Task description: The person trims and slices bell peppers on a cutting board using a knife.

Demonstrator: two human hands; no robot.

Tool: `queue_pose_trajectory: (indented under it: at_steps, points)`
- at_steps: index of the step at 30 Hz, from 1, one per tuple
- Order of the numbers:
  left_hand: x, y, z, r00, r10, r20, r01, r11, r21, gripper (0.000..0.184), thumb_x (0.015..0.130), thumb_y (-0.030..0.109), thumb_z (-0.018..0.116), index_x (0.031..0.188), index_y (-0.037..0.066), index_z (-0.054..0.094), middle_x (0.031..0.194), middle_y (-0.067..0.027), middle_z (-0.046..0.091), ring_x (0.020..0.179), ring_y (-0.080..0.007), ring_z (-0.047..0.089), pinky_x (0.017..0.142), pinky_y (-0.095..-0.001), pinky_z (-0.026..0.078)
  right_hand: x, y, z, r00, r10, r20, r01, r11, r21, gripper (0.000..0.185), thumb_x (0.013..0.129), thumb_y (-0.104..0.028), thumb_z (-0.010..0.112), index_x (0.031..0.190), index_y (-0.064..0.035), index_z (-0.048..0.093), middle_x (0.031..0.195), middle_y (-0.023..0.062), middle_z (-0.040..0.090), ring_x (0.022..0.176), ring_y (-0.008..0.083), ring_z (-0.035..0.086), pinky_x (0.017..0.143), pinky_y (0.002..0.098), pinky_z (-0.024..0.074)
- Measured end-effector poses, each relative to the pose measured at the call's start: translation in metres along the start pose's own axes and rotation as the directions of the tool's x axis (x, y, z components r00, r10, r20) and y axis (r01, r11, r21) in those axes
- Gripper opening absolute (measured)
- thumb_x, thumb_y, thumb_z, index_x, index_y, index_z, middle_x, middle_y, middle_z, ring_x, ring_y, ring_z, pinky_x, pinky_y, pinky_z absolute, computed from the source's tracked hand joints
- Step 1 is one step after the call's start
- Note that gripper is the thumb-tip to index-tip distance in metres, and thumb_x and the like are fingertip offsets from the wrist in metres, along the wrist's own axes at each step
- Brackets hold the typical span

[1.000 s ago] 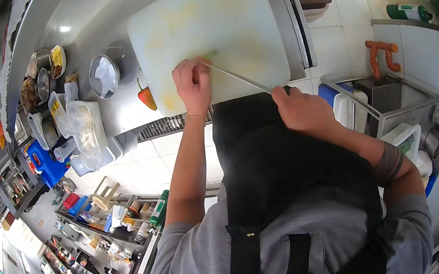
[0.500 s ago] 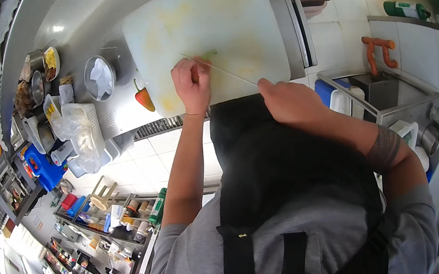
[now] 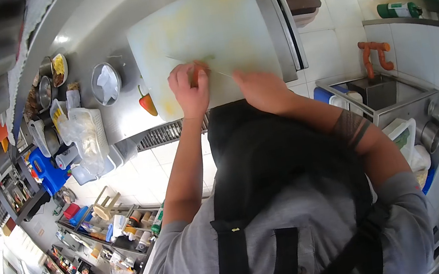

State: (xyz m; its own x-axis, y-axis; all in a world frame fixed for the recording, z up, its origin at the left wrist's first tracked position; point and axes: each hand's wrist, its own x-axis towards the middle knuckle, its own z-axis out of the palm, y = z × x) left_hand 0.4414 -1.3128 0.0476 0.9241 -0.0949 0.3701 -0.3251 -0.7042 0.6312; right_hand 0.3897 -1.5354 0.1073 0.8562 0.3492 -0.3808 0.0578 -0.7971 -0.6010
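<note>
From the head camera, we look down at a person's two bare hands over a big white cutting board (image 3: 232,28). The board lies on a shiny metal worktop (image 3: 122,118) and has yellow and orange stains.

The left hand (image 3: 189,89) is on the near part of the board. Its fingers are curled in, and they hold a red pepper (image 3: 200,66). Most of that pepper is hidden by the hand, so I cannot tell how much of it is there. A small green bit (image 3: 210,57) shows on the board just past it.

The right hand (image 3: 262,89) is closed around the handle end of a knife (image 3: 221,73); the handle itself is hidden. The thin blade points to the left, across the red pepper, and its tip sticks out past the left hand. I cannot tell how deep the blade is.

A whole pepper (image 3: 147,105), red and orange with a green stem, lies just beside the left edge of the board. Farther left is a round metal bowl (image 3: 96,94) with something white in it. Near that stand a white basket (image 3: 99,128) and a clear bag (image 3: 83,135). The person wears a black apron (image 3: 283,153).
</note>
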Motion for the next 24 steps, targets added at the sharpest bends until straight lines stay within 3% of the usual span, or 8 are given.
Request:
queue_pose_trajectory:
  at_steps: [2, 5, 7, 11, 15, 18, 20, 24]
  points:
    - [0.015, 0.013, -0.005, 0.999, 0.036, -0.013, -0.036, 0.998, 0.057, 0.027, 0.089, 0.016, 0.078, 0.113, 0.007, 0.068, 0.112, -0.0119, 0.069, 0.11, -0.0345, 0.064, 0.106, -0.0492, 0.047, -0.012, 0.008, 0.001, 0.999, 0.033, -0.005, -0.033, 0.999, 0.0, 0.02, 0.1, -0.009, 0.052, 0.119, -0.0017, 0.054, 0.095, 0.0239, 0.075, 0.091, 0.0465, 0.073, 0.078, 0.0606, 0.0561]
    - [0.057, 0.036, -0.008, 0.937, 0.151, 0.314, -0.23, 0.945, 0.232, 0.031, 0.085, 0.03, 0.077, 0.107, 0.009, 0.075, 0.111, -0.0107, 0.072, 0.112, -0.0334, 0.064, 0.112, -0.0576, 0.037, -0.023, 0.012, -0.003, 0.993, 0.116, 0.009, -0.116, 0.993, 0.012, 0.02, 0.102, -0.013, 0.05, 0.117, -0.0036, 0.059, 0.098, 0.0241, 0.075, 0.094, 0.0465, 0.074, 0.081, 0.0604, 0.0571]
    - [0.083, 0.051, -0.004, 0.694, -0.206, 0.69, -0.201, 0.865, 0.46, 0.03, 0.084, 0.036, 0.074, 0.097, 0.009, 0.08, 0.106, -0.0111, 0.075, 0.111, -0.0331, 0.065, 0.115, -0.0586, 0.034, -0.023, 0.01, -0.005, 0.988, 0.153, 0.016, -0.153, 0.988, 0.024, 0.021, 0.104, -0.015, 0.048, 0.116, -0.0045, 0.062, 0.101, 0.0244, 0.076, 0.097, 0.0466, 0.075, 0.084, 0.06, 0.058]
    - [0.103, 0.047, 0.024, 0.528, -0.251, 0.811, -0.453, 0.725, 0.519, 0.027, 0.085, 0.035, 0.071, 0.086, 0.01, 0.081, 0.092, -0.0117, 0.077, 0.1, -0.0323, 0.069, 0.109, -0.0522, 0.041, -0.026, 0.013, -0.001, 0.992, 0.124, -0.007, -0.123, 0.99, 0.074, 0.023, 0.104, -0.016, 0.048, 0.117, -0.0054, 0.063, 0.102, 0.0243, 0.076, 0.099, 0.0467, 0.075, 0.084, 0.0594, 0.0579]
    - [0.11, 0.05, 0.027, 0.728, -0.112, 0.677, -0.414, 0.714, 0.564, 0.025, 0.089, 0.031, 0.072, 0.085, 0.009, 0.081, 0.092, -0.0109, 0.077, 0.098, -0.0328, 0.07, 0.1, -0.0479, 0.048, -0.044, 0.024, -0.001, 0.986, 0.167, 0.003, -0.166, 0.977, 0.136, 0.024, 0.104, -0.017, 0.049, 0.117, -0.0059, 0.066, 0.101, 0.0231, 0.077, 0.098, 0.046, 0.076, 0.084, 0.059, 0.0581]
    - [0.118, 0.082, 0.027, 0.848, 0.094, 0.522, -0.297, 0.899, 0.321, 0.015, 0.089, 0.021, 0.075, 0.089, 0.007, 0.081, 0.097, -0.0097, 0.076, 0.099, -0.0341, 0.069, 0.092, -0.0454, 0.051, -0.047, 0.025, -0.003, 0.981, 0.191, 0.024, -0.192, 0.971, 0.141, 0.025, 0.103, -0.017, 0.05, 0.117, -0.0061, 0.067, 0.103, 0.0224, 0.077, 0.099, 0.0448, 0.076, 0.085, 0.058, 0.0584]
    - [0.112, 0.128, 0.036, 0.758, 0.527, 0.384, -0.528, 0.842, -0.113, 0.008, 0.088, 0.008, 0.076, 0.095, 0.009, 0.08, 0.102, -0.0089, 0.076, 0.101, -0.0341, 0.068, 0.09, -0.0447, 0.054, -0.046, 0.028, 0.002, 0.983, 0.184, -0.002, -0.182, 0.975, 0.13, 0.025, 0.103, -0.016, 0.05, 0.117, -0.0064, 0.068, 0.103, 0.0218, 0.077, 0.099, 0.0444, 0.076, 0.085, 0.0574, 0.0587]
    - [0.089, 0.2, 0.065, 0.516, 0.75, 0.413, -0.595, 0.661, -0.457, 0.031, 0.078, 0.002, 0.079, 0.108, 0.01, 0.077, 0.106, -0.0074, 0.075, 0.104, -0.0316, 0.069, 0.09, -0.0439, 0.054, -0.04, 0.03, 0.004, 0.977, 0.183, 0.108, -0.19, 0.979, 0.068, 0.027, 0.104, -0.018, 0.052, 0.123, -0.0089, 0.068, 0.111, 0.0183, 0.076, 0.109, 0.0388, 0.075, 0.092, 0.0535, 0.0574]
